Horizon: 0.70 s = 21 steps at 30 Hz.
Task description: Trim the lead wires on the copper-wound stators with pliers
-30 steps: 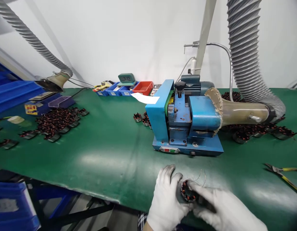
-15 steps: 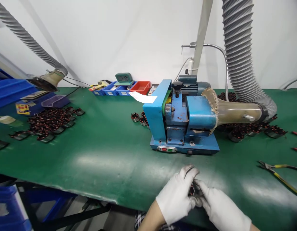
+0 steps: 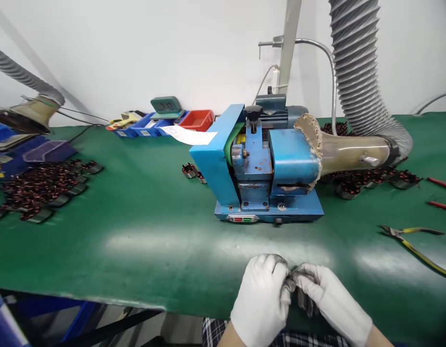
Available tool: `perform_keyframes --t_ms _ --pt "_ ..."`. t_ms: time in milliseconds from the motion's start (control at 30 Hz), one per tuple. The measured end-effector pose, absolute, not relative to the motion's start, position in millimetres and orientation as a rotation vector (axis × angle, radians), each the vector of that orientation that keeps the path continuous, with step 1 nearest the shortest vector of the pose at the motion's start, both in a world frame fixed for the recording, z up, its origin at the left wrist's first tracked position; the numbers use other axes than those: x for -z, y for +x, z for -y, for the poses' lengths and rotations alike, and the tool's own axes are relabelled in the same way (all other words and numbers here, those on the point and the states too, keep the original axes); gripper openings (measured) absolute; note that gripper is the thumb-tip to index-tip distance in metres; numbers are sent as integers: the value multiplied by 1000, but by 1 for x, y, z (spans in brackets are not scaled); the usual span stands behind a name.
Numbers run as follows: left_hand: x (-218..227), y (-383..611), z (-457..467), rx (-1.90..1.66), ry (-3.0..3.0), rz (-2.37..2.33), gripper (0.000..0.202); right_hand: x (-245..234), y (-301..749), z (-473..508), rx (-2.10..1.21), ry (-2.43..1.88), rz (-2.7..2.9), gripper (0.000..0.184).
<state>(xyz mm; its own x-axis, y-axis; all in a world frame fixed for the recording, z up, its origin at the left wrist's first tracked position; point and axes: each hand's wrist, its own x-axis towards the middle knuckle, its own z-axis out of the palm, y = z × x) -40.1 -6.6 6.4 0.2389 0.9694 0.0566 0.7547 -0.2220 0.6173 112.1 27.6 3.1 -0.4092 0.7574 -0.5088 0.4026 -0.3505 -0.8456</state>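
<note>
Both my hands wear white gloves with grey, dirty fingertips and meet low over the table's front edge. My left hand (image 3: 262, 296) is closed, its fingers curled around a small motor stator that is now hidden by the glove. My right hand (image 3: 327, 294) is closed too, thumb and forefinger pinched against the left fingertips. What lies in that pinch cannot be made out. Just beyond the hands stands a blue belt-driven machine (image 3: 257, 166) with red and green buttons. Beside it on the left are a few copper-wound stators (image 3: 189, 170).
A large pile of stators (image 3: 42, 188) lies at left, more stators (image 3: 349, 189) at right under the extraction duct (image 3: 353, 149). Yellow-handled cutters (image 3: 398, 233) and red-handled tools (image 3: 440, 183) lie at right. Blue bins (image 3: 143, 126) and a red bin (image 3: 197, 119) stand along the wall.
The view has shifted, so the machine and bins appear further left and higher. My hands have turned together, and the stator that showed between them is now covered.
</note>
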Motion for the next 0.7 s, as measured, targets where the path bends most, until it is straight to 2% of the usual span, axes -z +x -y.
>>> perform_keyframes --t_ms 133,267,400,500,700 --pt "-1 -35 7 -697 2027 -1598 14 -7 126 -40 -1874 -1534 1319 39" --pt "1 -35 6 -771 1974 -1564 13 -12 149 -46 -1475 -1590 1230 34" --pt "2 -34 6 -761 1987 -1565 14 -8 150 -32 -991 -1439 1827 13" --pt "1 -34 6 -742 2021 -1565 15 -1 138 -24 -643 -1108 2266 23" --pt "-1 -35 7 -734 2074 -1601 20 -1 126 -32 -346 -881 2637 28"
